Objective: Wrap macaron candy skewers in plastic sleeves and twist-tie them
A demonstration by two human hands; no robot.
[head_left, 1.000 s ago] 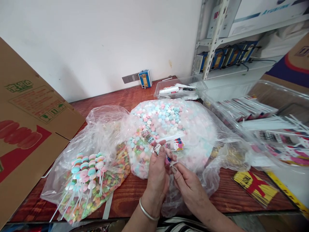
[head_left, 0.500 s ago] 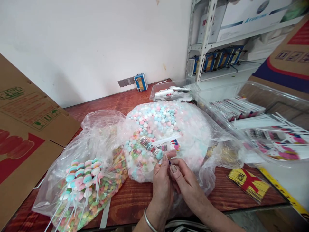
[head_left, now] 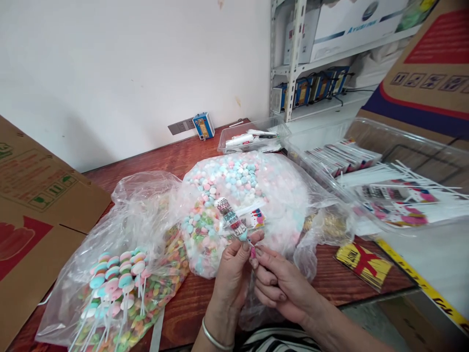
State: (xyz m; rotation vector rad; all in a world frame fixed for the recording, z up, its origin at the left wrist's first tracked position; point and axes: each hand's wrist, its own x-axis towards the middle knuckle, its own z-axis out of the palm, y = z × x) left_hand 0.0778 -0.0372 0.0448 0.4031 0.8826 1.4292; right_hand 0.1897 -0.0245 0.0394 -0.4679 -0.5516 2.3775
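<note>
My left hand (head_left: 232,274) is closed in a pinch on a white stick that carries a printed wrapper sleeve (head_left: 230,217) and a small blue candy. My right hand (head_left: 280,283) is closed too, its fingertips pinching a small pink candy piece (head_left: 252,252) right at the stick's lower end. Both hands meet in front of a clear bag of pastel candy discs (head_left: 249,190). To the left lies another clear bag (head_left: 120,259) with finished candy skewers (head_left: 117,276) on top of small ring candies.
Large cardboard box (head_left: 32,205) at the left. Clear plastic tray (head_left: 384,181) with white sticks and printed wrappers at the right, a smaller tray (head_left: 252,137) with a glue gun behind. Yellow-red packet (head_left: 364,261) on the wooden table (head_left: 198,298). Metal shelf (head_left: 293,58) at the back.
The view has shifted so everything sits further left. My hands stayed together on the stick; the right fingertips now pinch a pink piece at its end.
</note>
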